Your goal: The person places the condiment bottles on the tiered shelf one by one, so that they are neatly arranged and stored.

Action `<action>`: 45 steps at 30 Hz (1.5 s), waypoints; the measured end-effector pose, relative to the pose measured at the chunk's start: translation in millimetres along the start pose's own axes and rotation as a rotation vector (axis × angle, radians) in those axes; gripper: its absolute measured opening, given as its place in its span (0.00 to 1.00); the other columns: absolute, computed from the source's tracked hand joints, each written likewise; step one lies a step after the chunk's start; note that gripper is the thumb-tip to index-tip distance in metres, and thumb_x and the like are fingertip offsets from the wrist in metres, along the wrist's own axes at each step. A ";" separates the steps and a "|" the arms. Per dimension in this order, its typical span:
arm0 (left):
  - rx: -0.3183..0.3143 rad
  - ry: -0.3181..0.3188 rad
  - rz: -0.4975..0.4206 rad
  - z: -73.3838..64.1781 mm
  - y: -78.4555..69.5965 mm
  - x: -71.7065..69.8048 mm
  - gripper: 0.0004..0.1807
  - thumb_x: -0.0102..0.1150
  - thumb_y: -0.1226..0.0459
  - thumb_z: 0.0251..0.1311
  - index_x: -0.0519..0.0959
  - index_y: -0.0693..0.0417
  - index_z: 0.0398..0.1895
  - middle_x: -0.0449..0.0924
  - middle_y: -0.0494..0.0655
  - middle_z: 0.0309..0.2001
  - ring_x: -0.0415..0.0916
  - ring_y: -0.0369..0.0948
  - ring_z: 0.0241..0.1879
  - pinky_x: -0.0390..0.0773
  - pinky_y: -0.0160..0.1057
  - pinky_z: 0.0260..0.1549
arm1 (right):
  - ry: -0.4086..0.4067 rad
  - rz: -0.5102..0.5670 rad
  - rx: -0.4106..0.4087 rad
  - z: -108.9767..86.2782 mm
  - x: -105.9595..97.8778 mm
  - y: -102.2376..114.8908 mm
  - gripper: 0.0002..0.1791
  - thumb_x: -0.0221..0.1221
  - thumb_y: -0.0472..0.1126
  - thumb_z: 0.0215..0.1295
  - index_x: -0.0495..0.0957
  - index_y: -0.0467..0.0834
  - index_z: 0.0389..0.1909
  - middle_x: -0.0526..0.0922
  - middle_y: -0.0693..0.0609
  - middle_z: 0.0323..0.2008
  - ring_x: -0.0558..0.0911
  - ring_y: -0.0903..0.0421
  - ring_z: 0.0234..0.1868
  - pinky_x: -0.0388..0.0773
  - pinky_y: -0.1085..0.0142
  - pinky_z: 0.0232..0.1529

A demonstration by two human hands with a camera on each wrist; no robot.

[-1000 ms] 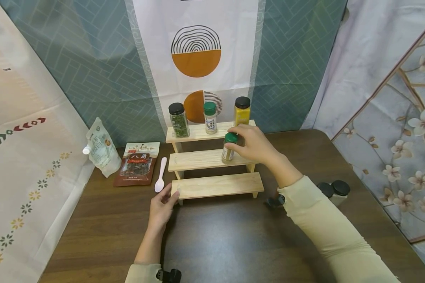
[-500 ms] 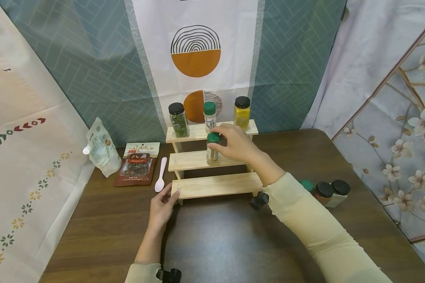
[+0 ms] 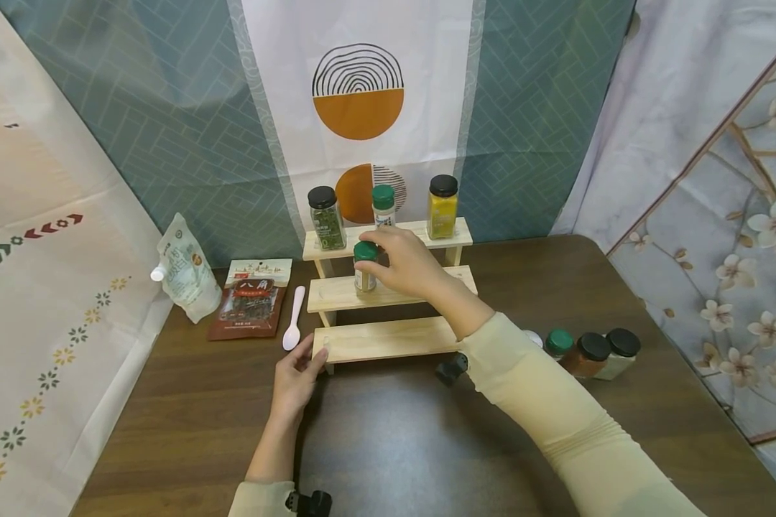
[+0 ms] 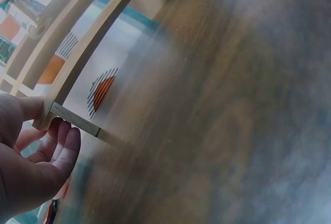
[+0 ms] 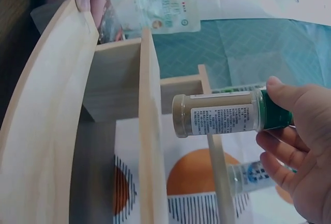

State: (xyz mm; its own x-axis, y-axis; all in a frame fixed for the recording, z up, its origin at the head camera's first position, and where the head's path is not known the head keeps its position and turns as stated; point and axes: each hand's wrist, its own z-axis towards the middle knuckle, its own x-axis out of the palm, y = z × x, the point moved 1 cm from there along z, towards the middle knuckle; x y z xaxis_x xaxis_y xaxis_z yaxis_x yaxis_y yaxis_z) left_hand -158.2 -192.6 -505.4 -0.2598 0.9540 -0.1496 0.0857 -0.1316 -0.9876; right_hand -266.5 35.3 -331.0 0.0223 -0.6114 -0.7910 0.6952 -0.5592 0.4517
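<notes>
My right hand (image 3: 409,264) pinches the green lid of a spice jar (image 5: 220,114) with a printed label and brownish contents. The jar stands upright over the left part of the middle step of a three-tier wooden shelf (image 3: 420,296); the right wrist view shows a small gap beneath its base. With thumb on top and fingers curled underneath, my left hand (image 3: 295,379) grips the left end of the lowest step (image 4: 77,61). Along the top step are a jar of green flakes (image 3: 328,226), a green-lidded jar (image 3: 384,199) partly hidden by my right hand, and a yellow jar (image 3: 442,212).
Left of the shelf lie a pink spoon (image 3: 294,319), a brown packet (image 3: 251,301) and a white spouted pouch (image 3: 189,273). Several jars, among them a green-lidded jar (image 3: 559,342) and a black-lidded jar (image 3: 588,355), stand on the right, partly behind my sleeve.
My right hand has carried the green-lidded spice jar leftward along the middle step, from its right side to its left part. The left hand has stayed on the lowest step.
</notes>
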 end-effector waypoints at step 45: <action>0.005 0.019 -0.004 0.1 -4.4 -0.7 0.28 0.64 0.68 0.68 0.71 0.66 0.69 0.79 0.67 0.51 0.79 0.33 0.37 0.80 0.26 0.37 | 0.073 -0.032 0.106 -0.8 33.6 3.4 0.32 0.65 0.53 0.69 0.72 0.40 0.68 0.82 0.46 0.53 0.80 0.50 0.55 0.77 0.55 0.56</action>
State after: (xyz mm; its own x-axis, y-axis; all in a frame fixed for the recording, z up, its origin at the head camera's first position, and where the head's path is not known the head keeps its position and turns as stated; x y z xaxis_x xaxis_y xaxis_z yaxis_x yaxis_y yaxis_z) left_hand -158.4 -192.7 -501.0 -0.2414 0.9596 -0.1447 0.0800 -0.1289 -0.9884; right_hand -262.8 13.2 -356.3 0.0560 -0.5521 -0.8319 0.6166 -0.6362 0.4637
